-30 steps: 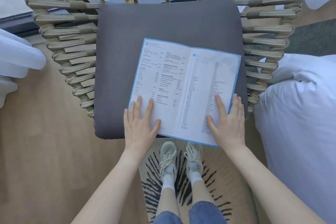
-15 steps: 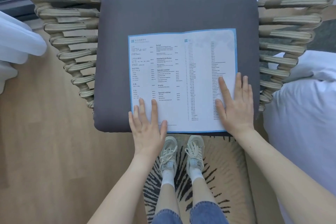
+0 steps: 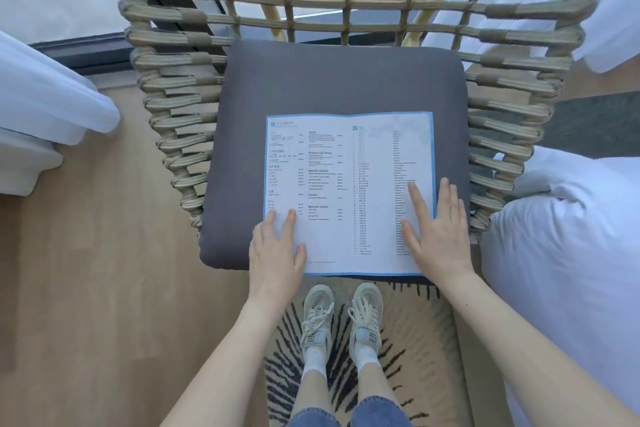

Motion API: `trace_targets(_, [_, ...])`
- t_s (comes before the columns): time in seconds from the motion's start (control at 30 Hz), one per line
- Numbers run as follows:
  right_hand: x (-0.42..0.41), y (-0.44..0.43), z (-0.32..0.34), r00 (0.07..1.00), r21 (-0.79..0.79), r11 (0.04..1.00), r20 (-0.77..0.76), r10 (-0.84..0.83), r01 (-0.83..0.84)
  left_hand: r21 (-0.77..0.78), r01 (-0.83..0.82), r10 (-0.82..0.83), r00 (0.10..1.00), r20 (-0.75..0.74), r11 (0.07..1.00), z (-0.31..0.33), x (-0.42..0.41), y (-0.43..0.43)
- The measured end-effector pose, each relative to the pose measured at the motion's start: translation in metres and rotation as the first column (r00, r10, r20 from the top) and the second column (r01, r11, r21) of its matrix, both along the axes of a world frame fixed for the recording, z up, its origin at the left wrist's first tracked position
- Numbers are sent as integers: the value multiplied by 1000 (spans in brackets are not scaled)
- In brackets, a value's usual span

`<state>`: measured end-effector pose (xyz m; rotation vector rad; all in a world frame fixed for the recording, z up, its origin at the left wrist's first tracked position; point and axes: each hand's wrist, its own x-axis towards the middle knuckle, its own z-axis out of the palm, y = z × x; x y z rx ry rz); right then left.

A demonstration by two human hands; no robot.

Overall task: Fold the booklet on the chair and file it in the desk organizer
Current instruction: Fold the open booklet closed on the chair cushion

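Note:
The booklet (image 3: pixel 349 184), white with a blue border and printed lists, lies open and flat on the grey cushion (image 3: pixel 339 80) of a woven rattan chair (image 3: pixel 173 121). Its near edge reaches the cushion's front edge. My left hand (image 3: pixel 277 250) rests flat on the booklet's near left corner, fingers spread. My right hand (image 3: pixel 436 229) lies flat over the near right edge, partly on the cushion. Neither hand grips the paper. No desk organizer is in view.
A bed with white bedding (image 3: pixel 571 253) stands close on the right. White fabric (image 3: pixel 45 97) hangs at the left over the wooden floor (image 3: pixel 86 270). My feet in pale sneakers (image 3: pixel 343 315) stand on a striped rug (image 3: pixel 408 350) before the chair.
The booklet has been turned from a slanted position to square with the cushion's front edge. Both hands have slid outward to its near corners. The view has tilted up, showing more chair back.

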<state>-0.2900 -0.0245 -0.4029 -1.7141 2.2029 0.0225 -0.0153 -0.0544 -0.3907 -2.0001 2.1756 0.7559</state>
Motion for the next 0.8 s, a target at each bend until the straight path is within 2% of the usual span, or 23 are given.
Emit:
trace_targets(0.13, [1,4,7,997,1,997,7,81,-81,9,-194,194,977,-86,981,4,9,-14])
trace_targets(0.3, [4,14,-10,996,99,992,-26,86,-83,96,-332,345,917,-199,938,-10,3,-18])
trace_targets(0.4, [5,19,-20,996,119,990,-40,82,-77,93,-401,411,880,-240,912,-17,-1,-18])
trace_targets(0.6, [7,19,-23,996,98,993,-45,74,-70,154,-493,515,788,-338,856,-15,2,-22])
trace_targets(0.8, [7,19,-23,996,99,993,-54,75,-69,277,-475,549,691,-470,835,5,17,-35])
